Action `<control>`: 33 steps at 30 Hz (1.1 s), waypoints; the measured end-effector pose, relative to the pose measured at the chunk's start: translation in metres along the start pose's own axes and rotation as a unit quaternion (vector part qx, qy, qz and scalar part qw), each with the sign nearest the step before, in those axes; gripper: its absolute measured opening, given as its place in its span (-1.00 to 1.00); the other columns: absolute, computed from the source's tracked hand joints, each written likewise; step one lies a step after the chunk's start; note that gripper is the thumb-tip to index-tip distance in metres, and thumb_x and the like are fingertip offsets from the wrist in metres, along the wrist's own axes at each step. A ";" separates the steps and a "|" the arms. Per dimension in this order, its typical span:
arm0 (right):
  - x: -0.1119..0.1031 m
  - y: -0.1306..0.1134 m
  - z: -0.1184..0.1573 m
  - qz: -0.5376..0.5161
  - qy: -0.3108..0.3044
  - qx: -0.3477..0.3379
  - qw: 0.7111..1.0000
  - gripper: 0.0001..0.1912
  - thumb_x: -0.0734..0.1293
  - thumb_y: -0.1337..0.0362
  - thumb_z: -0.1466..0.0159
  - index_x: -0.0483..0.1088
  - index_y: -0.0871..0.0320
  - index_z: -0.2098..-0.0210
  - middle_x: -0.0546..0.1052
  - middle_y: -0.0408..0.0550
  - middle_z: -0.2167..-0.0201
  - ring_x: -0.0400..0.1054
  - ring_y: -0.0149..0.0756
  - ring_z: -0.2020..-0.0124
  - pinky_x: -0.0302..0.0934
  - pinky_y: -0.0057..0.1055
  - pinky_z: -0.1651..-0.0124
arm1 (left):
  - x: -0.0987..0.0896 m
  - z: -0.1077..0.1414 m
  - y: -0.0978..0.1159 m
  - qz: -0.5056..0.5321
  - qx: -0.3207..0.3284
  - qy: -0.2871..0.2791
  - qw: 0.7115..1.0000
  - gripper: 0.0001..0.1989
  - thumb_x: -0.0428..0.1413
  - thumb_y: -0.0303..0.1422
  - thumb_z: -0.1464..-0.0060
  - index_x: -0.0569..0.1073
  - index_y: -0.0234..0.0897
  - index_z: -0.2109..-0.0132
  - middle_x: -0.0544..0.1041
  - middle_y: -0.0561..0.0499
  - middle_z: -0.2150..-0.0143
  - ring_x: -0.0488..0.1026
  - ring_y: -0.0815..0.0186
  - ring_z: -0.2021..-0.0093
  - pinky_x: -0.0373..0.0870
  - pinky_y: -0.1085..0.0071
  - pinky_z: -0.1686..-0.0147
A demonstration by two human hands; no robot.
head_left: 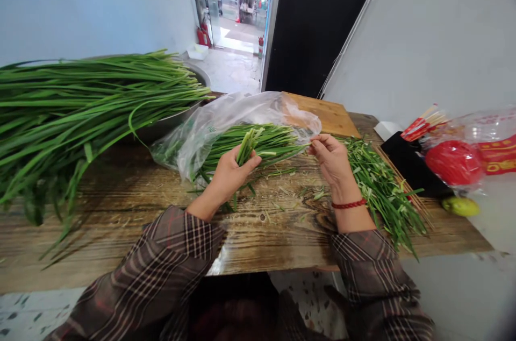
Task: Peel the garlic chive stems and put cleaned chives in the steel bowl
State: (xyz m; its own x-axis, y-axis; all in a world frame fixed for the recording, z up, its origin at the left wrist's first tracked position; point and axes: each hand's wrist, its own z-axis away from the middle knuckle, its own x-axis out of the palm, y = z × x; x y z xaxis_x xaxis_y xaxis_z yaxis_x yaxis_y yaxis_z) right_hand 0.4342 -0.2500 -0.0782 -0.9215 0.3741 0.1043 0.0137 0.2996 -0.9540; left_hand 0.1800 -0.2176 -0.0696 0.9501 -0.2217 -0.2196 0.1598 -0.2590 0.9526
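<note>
My left hand (233, 173) is closed round a small bunch of garlic chives (248, 143), their pale cut ends pointing up and away. Thumb and fingertips of my right hand (330, 155) pinch the end of a chive at the right side of the chive pile (262, 139). That pile lies on and partly under a clear plastic bag (237, 107) on the wooden table. A heap of loose leaves and trimmings (373, 179) lies just right of my right hand. Short scraps are scattered on the wood between my hands.
At the left, a large bundle of chives (100, 88) rests over a metal basin (165, 125). A wooden board (322, 112) lies behind the bag. To the right are a black box (415, 166), a red plastic-wrapped bundle (453, 162) and a yellow-green item (460, 206).
</note>
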 end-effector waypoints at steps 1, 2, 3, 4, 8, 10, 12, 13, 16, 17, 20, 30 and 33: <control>0.001 -0.002 0.001 -0.014 -0.005 0.000 1.000 -0.77 0.47 0.14 -0.06 0.49 0.12 0.35 0.46 -0.23 0.50 0.33 -0.48 0.47 0.29 -0.46 0.33 | 0.000 0.000 -0.001 0.003 0.000 0.003 1.000 -0.75 0.17 -0.18 -0.03 0.43 -0.30 0.36 0.35 0.11 0.55 0.23 0.41 0.52 0.18 0.50 0.48; 0.002 -0.004 0.003 -0.026 -0.011 -0.003 1.000 -0.77 0.48 0.14 -0.05 0.49 0.11 0.35 0.46 -0.23 0.49 0.34 -0.48 0.47 0.30 -0.47 0.33 | -0.001 0.000 -0.001 0.009 0.002 0.008 1.000 -0.72 0.12 -0.15 -0.09 0.44 -0.30 0.36 0.35 0.11 0.56 0.24 0.40 0.53 0.20 0.49 0.47; 0.004 -0.006 0.004 -0.035 -0.017 -0.006 0.999 -0.78 0.49 0.15 -0.05 0.49 0.10 0.35 0.46 -0.23 0.48 0.34 -0.48 0.47 0.30 -0.47 0.33 | -0.001 0.000 -0.001 0.016 0.009 0.014 1.000 -0.70 0.09 -0.13 -0.13 0.45 -0.31 0.34 0.38 0.09 0.55 0.28 0.39 0.52 0.24 0.48 0.45; 0.006 -0.009 0.007 -0.045 -0.024 -0.007 0.999 -0.78 0.50 0.15 -0.04 0.49 0.10 0.36 0.46 -0.23 0.47 0.34 -0.49 0.47 0.31 -0.47 0.33 | -0.001 0.000 0.000 0.023 0.022 0.017 0.999 -0.68 0.07 -0.12 -0.15 0.47 -0.31 0.31 0.44 0.04 0.49 0.35 0.36 0.46 0.30 0.47 0.39; 0.020 -0.017 0.018 -0.075 -0.066 0.010 0.995 -0.77 0.50 0.11 -0.06 0.49 0.08 0.36 0.48 -0.20 0.40 0.36 -0.46 0.42 0.37 -0.43 0.29 | -0.001 0.003 0.008 0.026 0.083 -0.009 0.996 -0.66 0.07 -0.12 -0.17 0.53 -0.31 0.15 0.57 -0.13 0.05 0.47 0.17 0.00 0.34 0.32 -0.05; 0.028 -0.019 0.024 -0.085 -0.082 0.018 0.993 -0.75 0.50 0.09 -0.05 0.48 0.07 0.36 0.49 -0.18 0.37 0.37 -0.44 0.39 0.39 -0.41 0.27 | 0.000 0.005 0.011 0.008 0.080 -0.050 0.996 -0.65 0.07 -0.12 -0.17 0.55 -0.31 0.14 0.58 -0.13 0.04 0.46 0.14 -0.04 0.30 0.29 -0.11; 0.035 -0.019 0.027 -0.089 -0.087 0.023 0.992 -0.74 0.50 0.08 -0.05 0.48 0.07 0.35 0.50 -0.18 0.36 0.38 -0.44 0.38 0.39 -0.41 0.27 | 0.002 0.006 0.010 -0.011 0.057 -0.088 0.994 -0.64 0.06 -0.12 -0.17 0.57 -0.31 0.14 0.61 -0.09 0.14 0.50 0.16 0.07 0.36 0.31 -0.01; 0.038 -0.018 0.028 -0.085 -0.086 0.026 0.992 -0.74 0.50 0.08 -0.05 0.48 0.07 0.35 0.50 -0.18 0.37 0.38 -0.44 0.39 0.39 -0.42 0.28 | 0.003 0.006 0.009 -0.020 0.048 -0.102 0.993 -0.64 0.06 -0.12 -0.16 0.57 -0.31 0.14 0.61 -0.07 0.18 0.50 0.17 0.13 0.38 0.32 0.05; 0.043 -0.012 0.029 -0.061 -0.075 0.037 0.995 -0.72 0.50 0.08 -0.05 0.49 0.08 0.33 0.50 -0.18 0.40 0.38 -0.44 0.43 0.39 -0.42 0.29 | 0.004 0.005 0.005 -0.048 0.051 -0.133 0.989 -0.67 0.07 -0.16 -0.15 0.57 -0.32 0.16 0.59 -0.03 0.25 0.48 0.20 0.23 0.38 0.36 0.18; 0.044 -0.010 0.029 -0.056 -0.072 0.040 0.995 -0.72 0.50 0.08 -0.06 0.49 0.09 0.33 0.49 -0.19 0.41 0.38 -0.45 0.43 0.39 -0.42 0.29 | 0.005 0.004 0.003 -0.060 0.057 -0.141 0.987 -0.69 0.07 -0.17 -0.15 0.56 -0.32 0.19 0.58 -0.02 0.27 0.47 0.21 0.24 0.37 0.37 0.18; 0.046 -0.006 0.029 -0.051 -0.076 0.039 0.995 -0.73 0.48 0.08 -0.09 0.48 0.09 0.31 0.48 -0.20 0.41 0.37 -0.46 0.44 0.39 -0.43 0.29 | 0.005 0.003 0.001 -0.083 0.064 -0.158 0.982 -0.72 0.08 -0.20 -0.14 0.55 -0.34 0.24 0.55 -0.01 0.30 0.45 0.22 0.23 0.34 0.37 0.16; 0.058 -0.011 0.039 0.016 -0.135 -0.026 0.990 -0.65 0.43 0.26 -0.09 0.31 0.05 0.15 0.42 -0.18 0.34 0.36 -0.42 0.35 0.37 -0.44 0.28 | 0.008 0.007 0.002 -0.008 0.015 -0.162 0.987 -0.74 0.09 -0.18 -0.13 0.47 -0.32 0.29 0.47 0.03 0.43 0.40 0.32 0.40 0.32 0.45 0.36; 0.060 -0.008 0.041 0.015 -0.133 -0.026 0.991 -0.66 0.40 0.30 -0.10 0.30 0.05 0.14 0.40 -0.17 0.32 0.36 -0.41 0.34 0.37 -0.44 0.27 | 0.010 0.009 0.003 0.080 -0.016 -0.192 0.978 -0.72 0.08 -0.16 -0.15 0.43 -0.31 0.17 0.52 0.00 0.35 0.45 0.32 0.38 0.37 0.44 0.36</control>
State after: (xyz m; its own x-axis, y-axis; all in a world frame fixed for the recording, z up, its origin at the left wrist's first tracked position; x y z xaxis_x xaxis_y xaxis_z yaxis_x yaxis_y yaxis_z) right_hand 0.3629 -0.2655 -0.0754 -0.9900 0.1405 -0.0089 0.0565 0.3385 -0.9393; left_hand 0.1880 -0.2291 -0.0707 0.7935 -0.5956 -0.1247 0.0319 -0.1638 0.9860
